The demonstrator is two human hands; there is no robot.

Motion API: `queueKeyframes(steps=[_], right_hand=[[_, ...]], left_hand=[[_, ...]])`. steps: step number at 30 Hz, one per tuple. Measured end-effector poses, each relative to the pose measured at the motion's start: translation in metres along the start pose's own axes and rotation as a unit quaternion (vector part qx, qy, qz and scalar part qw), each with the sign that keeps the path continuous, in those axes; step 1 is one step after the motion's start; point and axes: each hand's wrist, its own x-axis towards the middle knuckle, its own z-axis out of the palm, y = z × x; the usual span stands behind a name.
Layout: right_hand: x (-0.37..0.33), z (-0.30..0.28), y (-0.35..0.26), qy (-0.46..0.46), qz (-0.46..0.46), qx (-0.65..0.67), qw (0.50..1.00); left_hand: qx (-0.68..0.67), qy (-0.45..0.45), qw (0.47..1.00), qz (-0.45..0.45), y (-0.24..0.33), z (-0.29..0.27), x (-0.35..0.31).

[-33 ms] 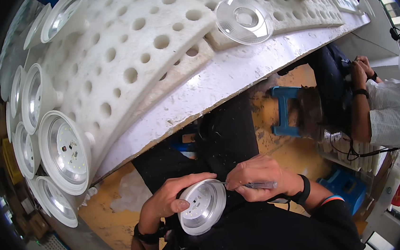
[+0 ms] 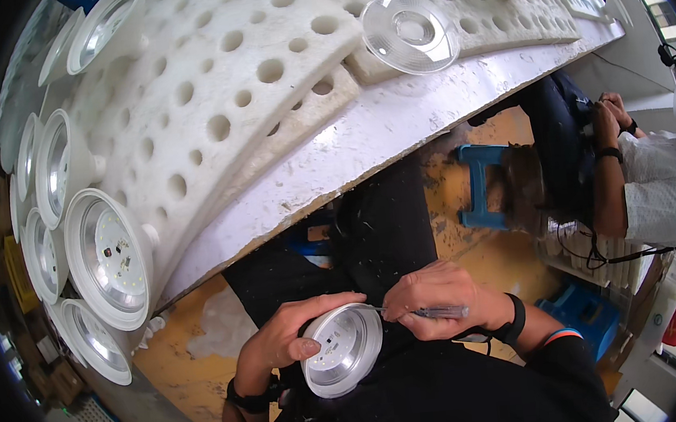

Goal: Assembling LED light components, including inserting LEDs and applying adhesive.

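Note:
My left hand (image 2: 291,334) grips a white LED lamp housing (image 2: 342,354) over my lap, thumb on its near rim and fingers around the far side. The housing's open face is turned up, and a round board with small LEDs shows inside the shiny bowl. In my right hand (image 2: 435,295) is a screwdriver (image 2: 447,312) with a clear handle, held in closed fingers. Its thin metal shaft points left, and the tip meets or lies just over the lamp's upper right rim; I cannot tell which.
White foam boards (image 2: 205,70) with round holes lie on the white table (image 2: 333,159). A clear lens cover (image 2: 438,45) rests on one. Several lamp housings (image 2: 109,259) stand along the left. At right sit another person (image 2: 662,191) and a blue stool (image 2: 477,187).

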Motion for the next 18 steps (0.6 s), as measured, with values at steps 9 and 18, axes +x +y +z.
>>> queueKeyframes(steps=[9, 18], right_hand=[[-0.023, -0.015, -0.016, -0.134, 0.110, -0.135, 0.976], [-0.008, -0.007, -0.013, -0.010, 0.019, -0.038, 0.999]], left_hand=[[0.034, 0.034, 0.998, 0.035, 0.005, 0.002, -0.009], [-0.037, 0.082, 0.996, 0.014, -0.001, 0.008, -0.015]])
